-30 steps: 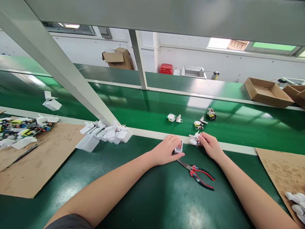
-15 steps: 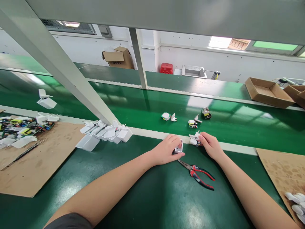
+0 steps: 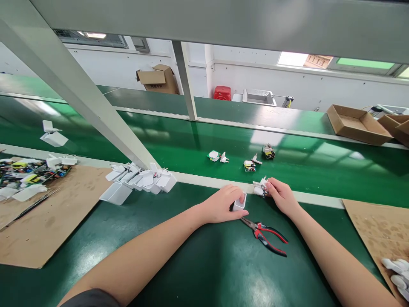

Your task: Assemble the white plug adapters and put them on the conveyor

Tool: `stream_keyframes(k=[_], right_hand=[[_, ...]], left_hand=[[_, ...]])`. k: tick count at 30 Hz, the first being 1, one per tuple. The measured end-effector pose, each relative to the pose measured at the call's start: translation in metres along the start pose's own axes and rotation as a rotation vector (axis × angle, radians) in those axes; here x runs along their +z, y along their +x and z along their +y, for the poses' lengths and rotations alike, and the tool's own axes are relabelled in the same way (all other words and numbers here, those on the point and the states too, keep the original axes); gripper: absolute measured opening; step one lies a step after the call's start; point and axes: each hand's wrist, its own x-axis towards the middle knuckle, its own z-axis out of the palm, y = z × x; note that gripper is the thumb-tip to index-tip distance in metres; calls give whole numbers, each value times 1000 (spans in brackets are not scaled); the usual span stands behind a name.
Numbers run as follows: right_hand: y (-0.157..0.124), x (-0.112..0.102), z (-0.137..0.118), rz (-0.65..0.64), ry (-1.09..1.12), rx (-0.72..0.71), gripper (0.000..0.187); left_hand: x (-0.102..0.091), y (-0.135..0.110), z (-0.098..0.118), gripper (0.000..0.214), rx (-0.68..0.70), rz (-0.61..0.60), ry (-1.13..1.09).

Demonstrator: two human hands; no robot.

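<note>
My left hand (image 3: 227, 204) is closed around a white plastic charger housing (image 3: 239, 204), its open end tilted up toward the right. Just right of it, my right hand (image 3: 281, 194) pinches a small circuit board with a white plug piece (image 3: 261, 187) near the belt's edge strip. A narrow gap separates the housing from the board. Below both hands lie red-and-black needle-nose pliers (image 3: 263, 233), jaws pointing up-left near my left thumb. Beyond my hands, on the green belt, sit a board with a plug piece (image 3: 249, 165), a darker board (image 3: 269, 151) and a round-topped board (image 3: 213, 155).
White housings with plugs (image 3: 140, 178) stand in a row by the slanted post (image 3: 92, 98). On the left cardboard sheet (image 3: 73, 200) lie many circuit boards and tweezers (image 3: 32, 207). White parts (image 3: 398, 270) rest at the lower right. A shallow cardboard box (image 3: 358, 123) stands behind the belt.
The boards on the belt have slid slightly left, as has the housing at far left. The housing in my left hand has tilted a little. My right hand still holds its board.
</note>
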Motion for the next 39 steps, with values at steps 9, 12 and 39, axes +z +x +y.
stream_keyframes(k=[9, 12, 39], right_hand=[[0, 0, 0, 0, 4, 1, 49], [0, 0, 0, -1, 4, -1, 49], [0, 1, 1, 16, 152, 55, 43]], left_hand=[[3, -1, -1, 31, -9, 25, 72], [4, -2, -1, 29, -6, 27, 81], [5, -3, -3, 26, -6, 40, 43]])
